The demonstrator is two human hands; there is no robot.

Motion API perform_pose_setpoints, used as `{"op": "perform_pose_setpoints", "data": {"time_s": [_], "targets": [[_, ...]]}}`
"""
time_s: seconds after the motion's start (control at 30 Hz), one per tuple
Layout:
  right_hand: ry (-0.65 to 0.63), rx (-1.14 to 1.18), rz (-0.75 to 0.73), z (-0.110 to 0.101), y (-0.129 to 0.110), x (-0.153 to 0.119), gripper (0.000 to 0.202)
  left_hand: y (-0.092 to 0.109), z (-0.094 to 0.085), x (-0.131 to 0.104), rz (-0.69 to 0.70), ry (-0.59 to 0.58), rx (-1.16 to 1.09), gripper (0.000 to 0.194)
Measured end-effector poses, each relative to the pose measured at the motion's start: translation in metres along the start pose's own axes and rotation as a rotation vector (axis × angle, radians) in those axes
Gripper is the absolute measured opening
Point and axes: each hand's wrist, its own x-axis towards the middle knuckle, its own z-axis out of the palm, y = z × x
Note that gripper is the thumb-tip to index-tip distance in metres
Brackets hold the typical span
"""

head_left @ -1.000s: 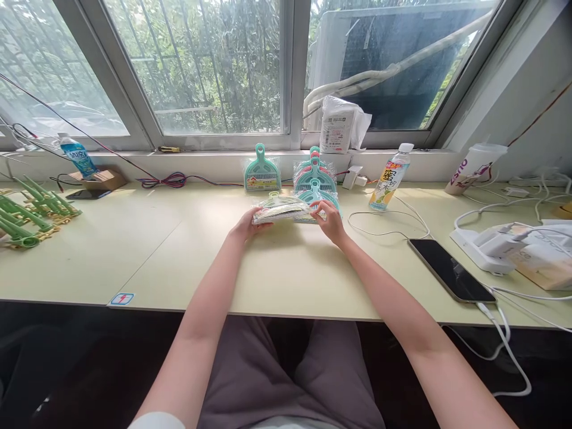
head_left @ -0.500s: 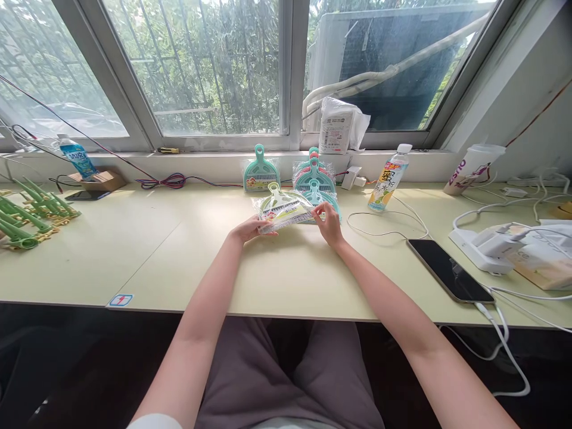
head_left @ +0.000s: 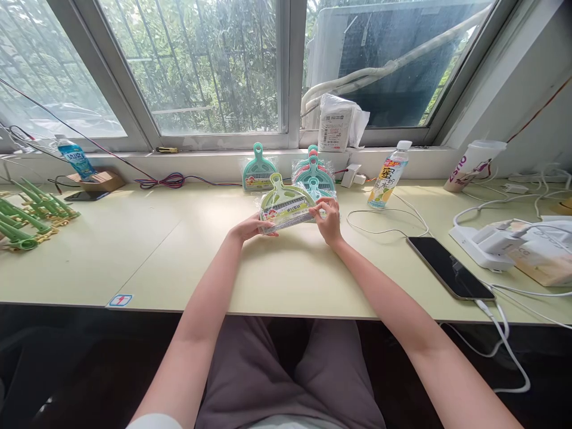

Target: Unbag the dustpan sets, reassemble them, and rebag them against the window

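Note:
A yellow-green mini dustpan and brush set, wrapped in clear plastic with a printed label, is held up between both hands over the table. My left hand grips its lower left corner. Its right side is pinched by my right hand, thumb and fingers together. The handle points up and away from me. Behind it, several teal and red wrapped dustpan sets stand in a row, partly hidden. One teal dustpan set stands apart to their left.
Green plastic pieces lie at the left, near a blue-labelled bottle. On the right are a drink bottle, a phone, a power strip, loose cables and a paper cup. A white package stands on the sill.
The yellow-green dustpan set has tilted more upright, so its face and handle show more fully. Both hands keep their hold in nearly the same place.

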Motion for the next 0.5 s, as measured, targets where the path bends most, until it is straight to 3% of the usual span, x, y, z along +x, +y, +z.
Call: {"op": "perform_pose_setpoints", "data": {"time_s": [0.3,0.5], "targets": [[-0.007,0.002,-0.122,-0.007,-0.013,0.000,0.021,0.003,0.000,-0.002,0.029,-0.053,0.056,0.054],[-0.037,0.072,-0.030,-0.001,-0.015,-0.002,0.018,0.007,0.001,-0.005,0.013,-0.067,0.082,0.059]]}}
